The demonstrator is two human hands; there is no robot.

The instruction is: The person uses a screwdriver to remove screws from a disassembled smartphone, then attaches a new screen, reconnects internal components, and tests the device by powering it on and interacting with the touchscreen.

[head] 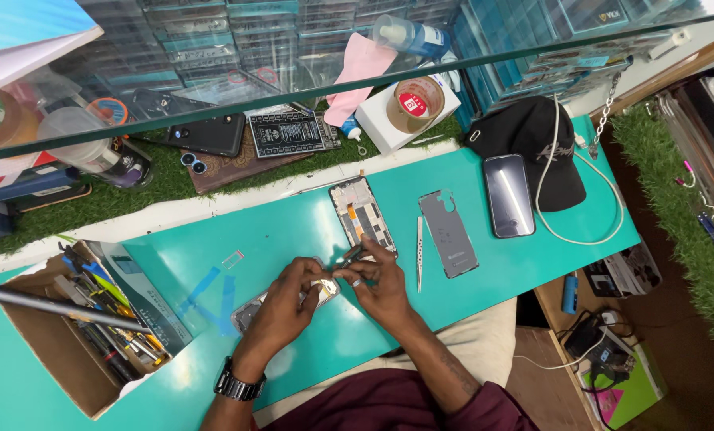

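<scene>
My left hand [287, 307] presses down on an opened phone body [255, 307] lying on the teal mat [469, 303]. My right hand [379, 281] pinches a thin dark tool [351, 256] whose tip meets a small pale part between my fingertips. Just beyond my hands lies an open phone frame [361, 214] with its boards showing. A grey back cover [448, 232] and white tweezers [419, 252] lie to the right of it.
A cardboard box of tools [81, 323] stands at the left. A black cap [533, 144], a dark phone [509, 195] and a white cable [581, 235] sit at the right. A tape roll on a white box [413, 108] and a glass shelf edge [309, 92] lie behind.
</scene>
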